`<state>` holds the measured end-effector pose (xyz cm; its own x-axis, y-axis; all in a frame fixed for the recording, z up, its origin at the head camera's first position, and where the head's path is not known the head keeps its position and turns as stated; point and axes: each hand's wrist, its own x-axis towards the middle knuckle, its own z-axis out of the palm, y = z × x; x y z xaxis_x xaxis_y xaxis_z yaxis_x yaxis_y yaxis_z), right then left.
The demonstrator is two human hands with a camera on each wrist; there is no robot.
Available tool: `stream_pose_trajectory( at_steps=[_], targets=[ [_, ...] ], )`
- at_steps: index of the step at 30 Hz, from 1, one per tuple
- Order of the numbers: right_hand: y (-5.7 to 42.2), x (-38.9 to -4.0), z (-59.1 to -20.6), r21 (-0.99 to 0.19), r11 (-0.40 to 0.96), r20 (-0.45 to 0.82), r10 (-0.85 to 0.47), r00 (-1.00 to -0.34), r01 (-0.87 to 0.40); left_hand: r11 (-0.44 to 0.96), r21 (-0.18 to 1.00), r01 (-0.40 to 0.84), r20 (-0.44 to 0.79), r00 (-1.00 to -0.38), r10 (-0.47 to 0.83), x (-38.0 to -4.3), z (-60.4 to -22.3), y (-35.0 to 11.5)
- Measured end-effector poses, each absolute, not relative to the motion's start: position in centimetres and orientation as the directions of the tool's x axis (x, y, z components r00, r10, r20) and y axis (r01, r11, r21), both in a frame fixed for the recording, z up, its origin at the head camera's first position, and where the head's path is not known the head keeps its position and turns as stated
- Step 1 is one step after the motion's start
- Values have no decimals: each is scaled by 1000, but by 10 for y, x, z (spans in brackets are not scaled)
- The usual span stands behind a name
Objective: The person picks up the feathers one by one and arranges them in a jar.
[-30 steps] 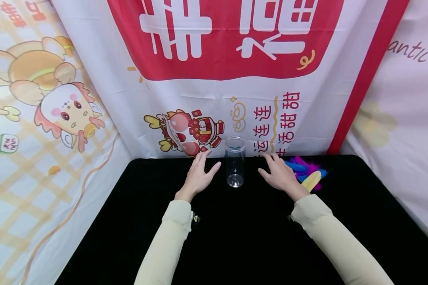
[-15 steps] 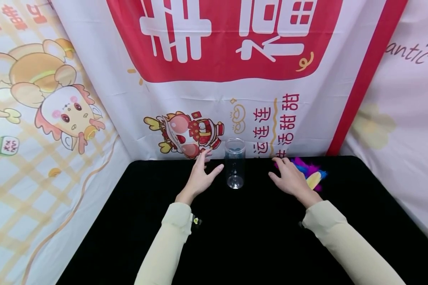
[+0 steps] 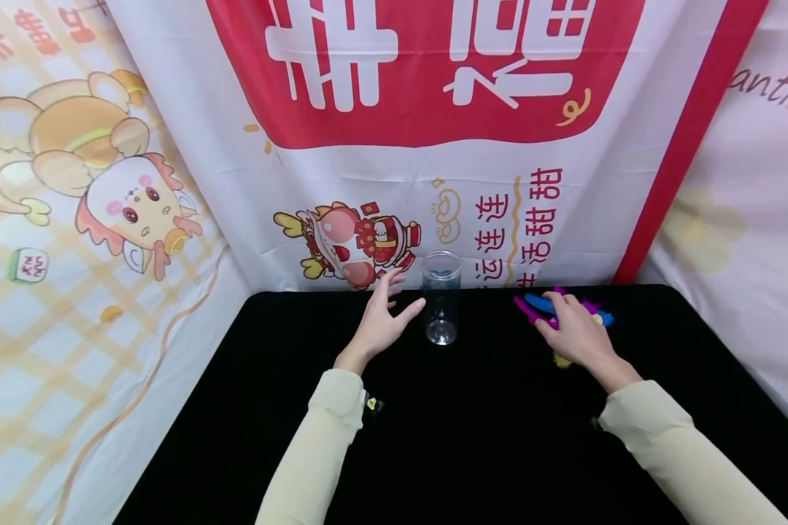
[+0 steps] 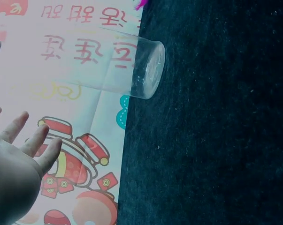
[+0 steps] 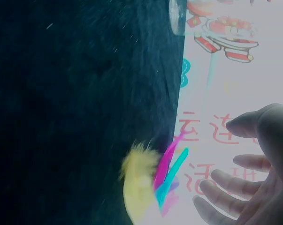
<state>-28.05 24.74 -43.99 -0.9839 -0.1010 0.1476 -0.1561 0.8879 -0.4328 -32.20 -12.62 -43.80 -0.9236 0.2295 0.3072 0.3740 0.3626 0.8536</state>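
In front of you hangs a large white and red cloth (image 3: 361, 164) printed with characters and a cartoon figure, and the black table (image 3: 473, 437) meets its foot at the far edge. Your pale sleeves (image 3: 311, 445) reach forward over the table, well apart. Your left hand (image 3: 377, 332) is released — fingers spread, thumb held away from them — just beside the clear jar (image 3: 441, 302). Your right hand (image 3: 581, 332) is released too, its fingers slightly bent above the pile of feathers (image 3: 539, 303) and partly covering it in the head view; you cannot tell whether a fingertip touches them. The jar stands upright near the table's far edge, between your hands and much closer to the left. The feathers lie at the right — magenta and blue ones, plus a yellow feather (image 5: 139, 190) with a fluffy end.
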Motion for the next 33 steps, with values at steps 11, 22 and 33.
stream_pose_trajectory(
  at_steps=[11,22,33],
  targets=[
    [276,-272,-445,-478,877,62,-32,-998,-58,338,868,363,297,-926,233,-320,-434,-120],
    [297,-260,-451,-515,856,80,-7,-997,-47,263,900,348,284,-925,251,-320,-432,-114],
    [311,-255,-457,-516,854,146,12,-989,-66,286,887,362,306,-925,225,-323,-431,-105]
  ],
)
